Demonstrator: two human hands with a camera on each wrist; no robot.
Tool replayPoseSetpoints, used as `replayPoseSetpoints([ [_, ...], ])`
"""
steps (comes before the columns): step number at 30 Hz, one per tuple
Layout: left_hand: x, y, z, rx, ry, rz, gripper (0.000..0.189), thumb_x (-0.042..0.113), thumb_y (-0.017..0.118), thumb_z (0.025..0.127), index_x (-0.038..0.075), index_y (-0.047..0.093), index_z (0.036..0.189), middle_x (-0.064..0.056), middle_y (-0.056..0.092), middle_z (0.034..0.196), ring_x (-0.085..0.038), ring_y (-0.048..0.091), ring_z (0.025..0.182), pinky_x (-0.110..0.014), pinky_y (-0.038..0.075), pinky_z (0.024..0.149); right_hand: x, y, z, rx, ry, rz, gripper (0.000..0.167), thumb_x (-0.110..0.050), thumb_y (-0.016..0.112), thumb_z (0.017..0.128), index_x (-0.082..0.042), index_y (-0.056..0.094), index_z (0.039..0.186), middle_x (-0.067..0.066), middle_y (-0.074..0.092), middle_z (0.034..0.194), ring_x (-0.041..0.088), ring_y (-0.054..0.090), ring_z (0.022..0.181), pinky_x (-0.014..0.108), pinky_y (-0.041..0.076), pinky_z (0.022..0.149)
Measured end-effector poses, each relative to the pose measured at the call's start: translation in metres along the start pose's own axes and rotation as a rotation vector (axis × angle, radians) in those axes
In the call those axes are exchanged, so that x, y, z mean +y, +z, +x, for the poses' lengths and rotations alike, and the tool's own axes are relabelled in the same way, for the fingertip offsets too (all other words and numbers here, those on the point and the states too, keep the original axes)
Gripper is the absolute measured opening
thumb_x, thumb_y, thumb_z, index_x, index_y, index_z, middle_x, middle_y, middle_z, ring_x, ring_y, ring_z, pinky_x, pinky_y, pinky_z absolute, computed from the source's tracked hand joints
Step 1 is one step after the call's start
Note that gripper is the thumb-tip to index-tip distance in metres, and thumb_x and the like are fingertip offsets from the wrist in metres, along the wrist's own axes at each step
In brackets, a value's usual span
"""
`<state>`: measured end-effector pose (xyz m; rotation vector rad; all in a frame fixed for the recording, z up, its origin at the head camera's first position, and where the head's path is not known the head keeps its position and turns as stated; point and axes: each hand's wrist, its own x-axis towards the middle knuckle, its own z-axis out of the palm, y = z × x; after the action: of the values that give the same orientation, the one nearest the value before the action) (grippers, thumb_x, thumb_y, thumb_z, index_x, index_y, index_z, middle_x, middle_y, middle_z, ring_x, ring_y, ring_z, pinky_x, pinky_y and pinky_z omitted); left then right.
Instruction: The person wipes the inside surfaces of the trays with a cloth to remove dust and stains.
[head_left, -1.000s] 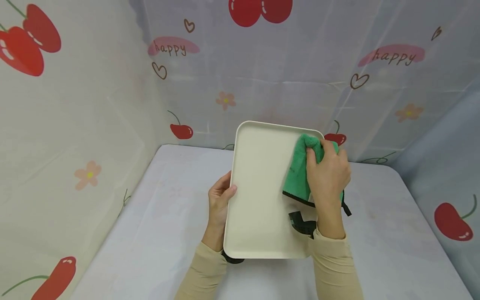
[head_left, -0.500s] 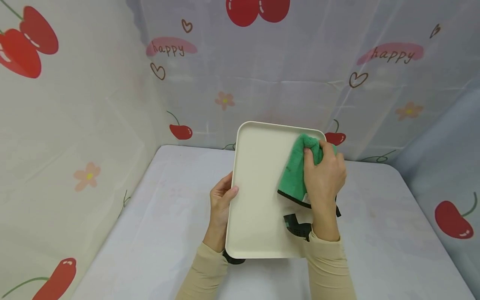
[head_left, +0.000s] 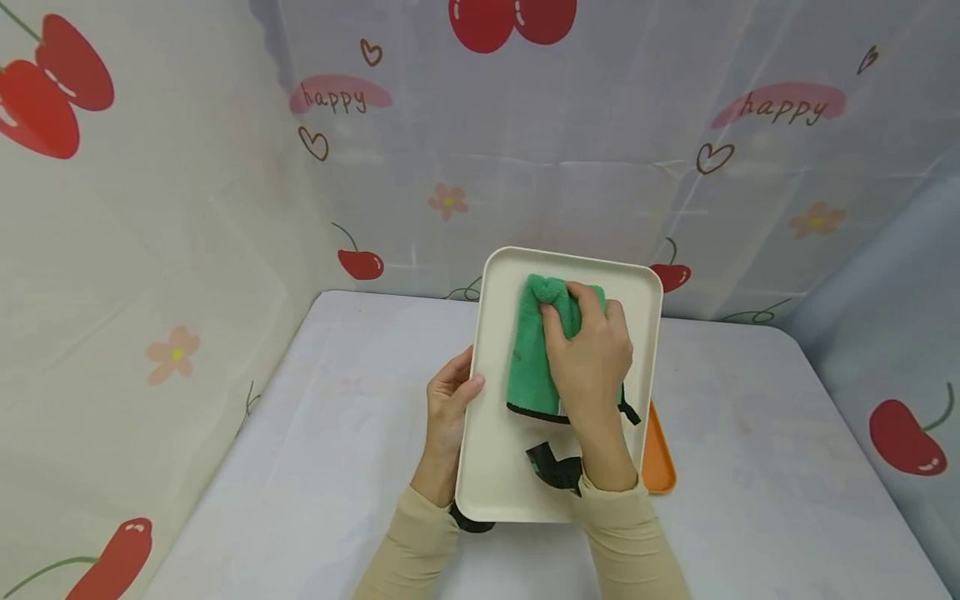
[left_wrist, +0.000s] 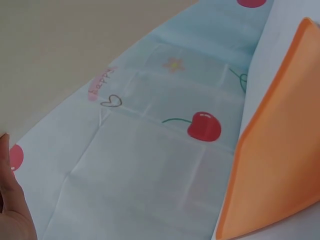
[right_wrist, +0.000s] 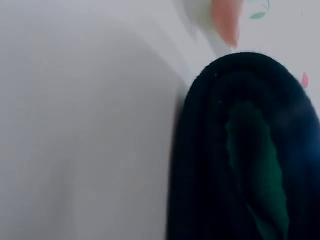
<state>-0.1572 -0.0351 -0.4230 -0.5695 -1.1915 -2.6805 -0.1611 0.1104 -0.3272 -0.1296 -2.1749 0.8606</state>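
Note:
A cream rectangular tray [head_left: 510, 467] with a low raised rim is held up tilted over the table in the head view. My left hand [head_left: 448, 417] grips its left edge, thumb on the inner face and fingers behind. My right hand [head_left: 592, 358] pinches a bunched green cloth [head_left: 532, 358] with dark edging against the tray's upper middle. Folds of the same cloth [right_wrist: 260, 165] loom dark and close in the right wrist view, beside the pale tray face [right_wrist: 90, 125]. In the left wrist view the tray's underside [left_wrist: 75, 50] fills the upper left.
An orange tray [head_left: 658, 458] lies on the white table [head_left: 750, 467], partly hidden behind the cream one; the left wrist view shows more of this orange tray [left_wrist: 285, 140]. Behind the table hangs a cherry-printed curtain [head_left: 562, 192]. Black camera straps sit at both wrists.
My right hand and the green cloth have slid left from the tray's right side to its middle. The cream tray has shifted slightly right, and the orange tray's corner now shows.

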Motion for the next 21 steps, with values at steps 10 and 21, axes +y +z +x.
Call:
replayPoseSetpoints([
  [10, -0.003, 0.002, -0.003, -0.003, -0.026, 0.027, 0.050, -0.008, 0.045, 0.089, 0.025, 0.072, 0.115, 0.009, 0.072, 0.105, -0.002, 0.067, 0.096, -0.017, 0.056, 0.082, -0.024, 0.017, -0.024, 0.025, -0.194, 0.024, 0.028, -0.024, 0.073, 0.086, -0.010, 0.069, 0.110, 0.018, 0.058, 0.083, 0.031, 0.057, 0.071, 0.044, 0.051, 0.056],
  [21, -0.001, 0.005, -0.003, -0.014, -0.027, -0.009, 0.045, -0.005, 0.048, 0.090, 0.024, 0.072, 0.116, 0.008, 0.072, 0.108, -0.003, 0.067, 0.098, -0.018, 0.056, 0.083, -0.023, 0.017, -0.026, 0.033, -0.156, 0.081, 0.029, -0.023, 0.075, 0.084, -0.011, 0.070, 0.111, 0.018, 0.061, 0.087, 0.031, 0.059, 0.076, 0.046, 0.052, 0.060],
])
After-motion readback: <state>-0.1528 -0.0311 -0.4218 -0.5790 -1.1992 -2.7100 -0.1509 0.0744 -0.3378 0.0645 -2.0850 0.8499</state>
